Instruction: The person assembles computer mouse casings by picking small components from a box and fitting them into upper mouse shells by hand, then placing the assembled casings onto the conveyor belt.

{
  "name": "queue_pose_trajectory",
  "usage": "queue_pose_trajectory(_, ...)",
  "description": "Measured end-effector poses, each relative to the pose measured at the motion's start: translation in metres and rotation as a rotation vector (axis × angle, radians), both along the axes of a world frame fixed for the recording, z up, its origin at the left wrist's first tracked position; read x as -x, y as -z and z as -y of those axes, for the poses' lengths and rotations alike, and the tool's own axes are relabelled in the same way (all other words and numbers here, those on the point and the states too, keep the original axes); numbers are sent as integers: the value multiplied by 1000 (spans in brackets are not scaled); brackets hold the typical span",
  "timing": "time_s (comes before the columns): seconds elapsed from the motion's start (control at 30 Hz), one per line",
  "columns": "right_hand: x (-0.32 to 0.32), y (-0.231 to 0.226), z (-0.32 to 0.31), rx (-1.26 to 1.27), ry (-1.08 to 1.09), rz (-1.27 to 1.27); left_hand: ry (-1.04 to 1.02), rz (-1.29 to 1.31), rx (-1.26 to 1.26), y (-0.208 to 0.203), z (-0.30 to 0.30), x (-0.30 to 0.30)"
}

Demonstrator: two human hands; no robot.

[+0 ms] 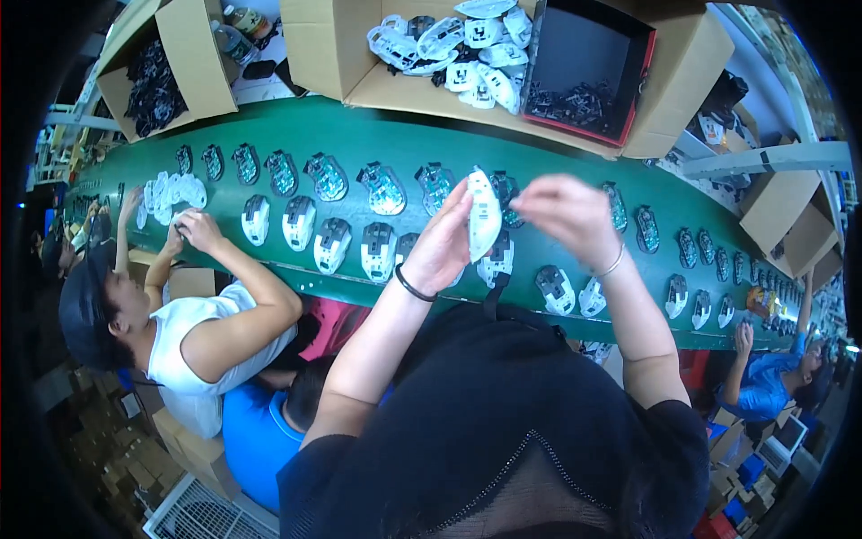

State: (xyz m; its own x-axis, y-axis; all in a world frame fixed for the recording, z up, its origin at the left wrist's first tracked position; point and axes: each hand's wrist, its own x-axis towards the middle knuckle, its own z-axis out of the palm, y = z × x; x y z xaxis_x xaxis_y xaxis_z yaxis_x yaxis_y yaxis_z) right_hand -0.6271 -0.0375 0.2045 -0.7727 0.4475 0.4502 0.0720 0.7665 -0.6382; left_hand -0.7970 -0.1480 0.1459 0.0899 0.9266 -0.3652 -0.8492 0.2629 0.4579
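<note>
Left hand (pixel 440 247) grasping a white moulded-plastic mouse shell (pixel 483 216), held on edge above the green belt surface (pixel 359 144); the fingers wrap its rear edge, the thumb lying along its near side. Right hand (pixel 566 208), just right of the shell, has its fingertips bent toward the shell's upper edge; whether they touch it, or pinch anything, cannot be told. The shell appears thin, light and rigid, with a smooth curved outer face likely to slip; grip is best taken across the side edges rather than the face, and thin rims and clips may snap if squeezed. Both forearms rise from below, elbows apart, wrists converging over the belt. Beyond the hands lie rows of mouse bases with green circuit boards (pixel 384 189); farther off, a cardboard box of white shells (pixel 449 45). A seated co-worker (pixel 193 337) works left of the left hand.
</note>
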Motion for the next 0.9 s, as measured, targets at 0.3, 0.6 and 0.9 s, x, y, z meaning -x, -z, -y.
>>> queue_pose_trajectory(0.3, 4, -3, 33, -461, -160, 50, 29, -203, -121, -24, 24, -5)
queue_pose_trajectory(0.6, 11, 2, 60, -256, 47, -62, -47, -339, -160, -21, 33, -3)
queue_pose_trajectory(0.9, 26, 10, 79, 492, 173, -157, -79, -365, -198, -21, 38, 6)
